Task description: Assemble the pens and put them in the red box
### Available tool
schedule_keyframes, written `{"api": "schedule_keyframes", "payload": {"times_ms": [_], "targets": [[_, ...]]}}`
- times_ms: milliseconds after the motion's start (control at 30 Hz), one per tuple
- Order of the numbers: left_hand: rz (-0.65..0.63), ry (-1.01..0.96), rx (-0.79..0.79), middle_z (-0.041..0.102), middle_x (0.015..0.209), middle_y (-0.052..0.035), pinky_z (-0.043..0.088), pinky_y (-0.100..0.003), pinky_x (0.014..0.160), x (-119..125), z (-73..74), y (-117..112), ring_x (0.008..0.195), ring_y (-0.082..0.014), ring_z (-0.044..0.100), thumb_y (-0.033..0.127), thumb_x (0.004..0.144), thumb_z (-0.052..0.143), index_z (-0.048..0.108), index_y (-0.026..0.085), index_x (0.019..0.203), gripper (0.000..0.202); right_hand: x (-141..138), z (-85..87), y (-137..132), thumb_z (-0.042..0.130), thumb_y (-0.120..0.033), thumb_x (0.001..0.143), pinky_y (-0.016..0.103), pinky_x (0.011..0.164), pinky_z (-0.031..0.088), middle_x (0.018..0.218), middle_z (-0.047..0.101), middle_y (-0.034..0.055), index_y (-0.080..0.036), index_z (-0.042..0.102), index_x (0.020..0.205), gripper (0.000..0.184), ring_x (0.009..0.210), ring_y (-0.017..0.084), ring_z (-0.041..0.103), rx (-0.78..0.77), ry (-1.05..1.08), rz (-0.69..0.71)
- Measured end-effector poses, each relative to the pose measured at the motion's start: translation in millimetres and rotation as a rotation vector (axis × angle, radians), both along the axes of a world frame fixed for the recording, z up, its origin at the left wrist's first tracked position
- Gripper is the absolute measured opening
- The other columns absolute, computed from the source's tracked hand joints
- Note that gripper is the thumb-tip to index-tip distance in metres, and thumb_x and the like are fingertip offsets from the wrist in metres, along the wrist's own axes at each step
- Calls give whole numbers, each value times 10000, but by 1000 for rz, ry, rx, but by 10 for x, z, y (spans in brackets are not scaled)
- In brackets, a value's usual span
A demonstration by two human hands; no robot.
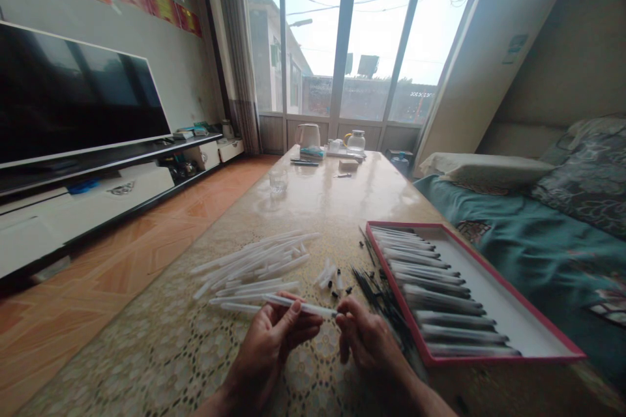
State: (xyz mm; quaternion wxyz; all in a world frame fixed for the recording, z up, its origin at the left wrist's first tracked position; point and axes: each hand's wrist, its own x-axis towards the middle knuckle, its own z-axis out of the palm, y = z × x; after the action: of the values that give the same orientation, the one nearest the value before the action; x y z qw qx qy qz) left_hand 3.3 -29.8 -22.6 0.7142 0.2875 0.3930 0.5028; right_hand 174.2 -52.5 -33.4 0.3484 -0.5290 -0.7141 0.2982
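Observation:
My left hand (274, 335) grips a translucent white pen (310, 307) between thumb and fingers, the pen lying nearly level above the table. At the pen's right end, which looks dark, the fingertips of my right hand (364, 335) are pinched together. Beyond my left hand is a loose pile of white pen barrels (254, 264). White caps (325, 272) and small black plugs (334, 294) are scattered past the pen. Thin black refills (374, 290) lie in a heap beside my right hand, partly hidden by it.
A pink-rimmed box (528, 300) at the right holds a row of pens. Farther along the patterned table (161, 352) stand a clear glass (278, 182), a small box (349, 164), a white jug (308, 135) and a glass pot (357, 141). A sofa (489, 221) borders the right.

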Motion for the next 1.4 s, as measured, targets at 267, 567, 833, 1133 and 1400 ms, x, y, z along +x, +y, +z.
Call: {"api": "schedule_keyframes", "payload": {"times_ms": [267,567,833,1133,1400], "targets": [[-14,6,-2,727,632,-64,550,-284,614,11,30,-27,628,-194,697,266,614,776,557,155,760,286,-27,62,-27,278,-523,906,186,458,355,434,555,-34,-216,405,703,389,401,106,509,-110,131,5],[8,45,55,707,617,-30,519,-243,545,-14,7,8,555,-146,652,272,624,766,598,153,726,230,127,184,-48,316,-440,922,214,531,361,550,530,-15,-199,463,632,405,533,126,514,12,26,-208],[-184,258,201,715,617,-61,521,-303,634,5,-51,21,615,-182,661,274,645,744,616,145,735,203,142,90,-36,451,-337,900,241,671,402,821,609,31,-214,619,922,209,748,161,560,168,-231,-10],[141,669,477,637,1053,-117,487,-300,726,-45,213,-98,927,-236,607,266,699,663,607,185,1016,332,253,61,0,374,-283,915,244,626,400,759,595,33,-188,561,845,221,674,160,580,228,-227,-162],[-304,1274,870,677,852,-100,430,-308,728,165,507,216,824,-233,606,108,759,492,636,186,865,195,303,13,22,357,-370,916,244,551,402,658,611,11,-203,536,857,251,560,162,592,187,-129,-386]]}}
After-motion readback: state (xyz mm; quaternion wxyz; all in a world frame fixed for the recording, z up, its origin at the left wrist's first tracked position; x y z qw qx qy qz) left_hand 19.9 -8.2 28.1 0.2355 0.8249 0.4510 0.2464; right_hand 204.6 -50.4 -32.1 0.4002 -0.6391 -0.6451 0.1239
